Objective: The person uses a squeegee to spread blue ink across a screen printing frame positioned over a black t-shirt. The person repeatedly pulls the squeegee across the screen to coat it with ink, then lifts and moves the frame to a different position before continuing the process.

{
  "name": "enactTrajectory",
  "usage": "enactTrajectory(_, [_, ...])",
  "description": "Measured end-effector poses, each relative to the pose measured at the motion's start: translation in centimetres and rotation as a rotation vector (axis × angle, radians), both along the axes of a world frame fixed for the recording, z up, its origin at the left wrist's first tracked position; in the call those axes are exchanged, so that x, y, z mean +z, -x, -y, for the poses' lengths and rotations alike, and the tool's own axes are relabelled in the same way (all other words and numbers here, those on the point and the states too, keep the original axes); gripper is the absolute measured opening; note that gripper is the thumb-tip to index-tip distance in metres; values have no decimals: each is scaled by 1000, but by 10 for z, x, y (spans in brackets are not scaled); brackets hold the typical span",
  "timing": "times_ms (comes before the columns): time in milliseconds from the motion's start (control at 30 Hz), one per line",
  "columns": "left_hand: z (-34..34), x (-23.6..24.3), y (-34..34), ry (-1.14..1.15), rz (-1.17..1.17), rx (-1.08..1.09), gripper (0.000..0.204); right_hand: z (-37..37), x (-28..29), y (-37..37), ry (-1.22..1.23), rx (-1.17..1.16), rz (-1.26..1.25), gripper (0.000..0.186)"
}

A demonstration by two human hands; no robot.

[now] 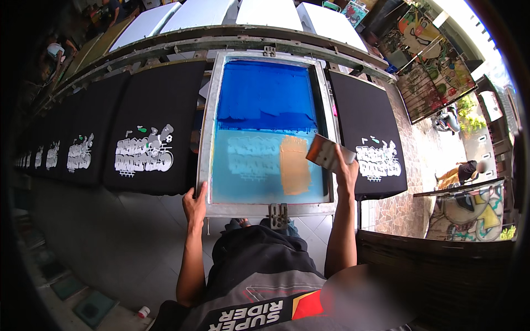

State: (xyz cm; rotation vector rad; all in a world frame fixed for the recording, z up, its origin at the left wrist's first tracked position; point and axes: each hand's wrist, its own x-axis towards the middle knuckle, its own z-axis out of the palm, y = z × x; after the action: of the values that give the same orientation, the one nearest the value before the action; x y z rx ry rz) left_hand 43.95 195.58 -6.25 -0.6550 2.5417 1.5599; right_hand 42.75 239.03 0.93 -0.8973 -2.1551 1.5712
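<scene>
Presumably at the inking step, I pinch a squeegee (pixel 326 154) in my right grip (pixel 346 171) above the screen frame's (pixel 208 138) right side, beside its tan patch (pixel 296 165), my left grip (pixel 195 206) clasping the frame's near-left edge, the next move likely needing the squeegee lowered level.

A silver-grey frame (pixel 237 210) borders a screen (pixel 221 187) coloured deep blue in its upper part and pale turquoise below, with a tan patch (pixel 295 165), as a flat tool (pixel 326 154) shows brown and grey. Black fabric panels (pixel 160 99) bear white-and-grey graphics flecked with green; a mural (pixel 475 212) mixes grey and yellow.
</scene>
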Motion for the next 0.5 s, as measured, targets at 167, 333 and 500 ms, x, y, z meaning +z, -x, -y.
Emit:
enactTrajectory(167, [-9,41,4,-37,7,-18,48,-48,-21,-11,187,12,-50,43])
enactTrajectory(333, [-6,39,26,31,-27,-83,52,-45,-6,14,381,49,-212,39])
enactTrajectory(500, [-26,55,6,63,-45,-2,52,-52,2,-5,379,-6,-277,52])
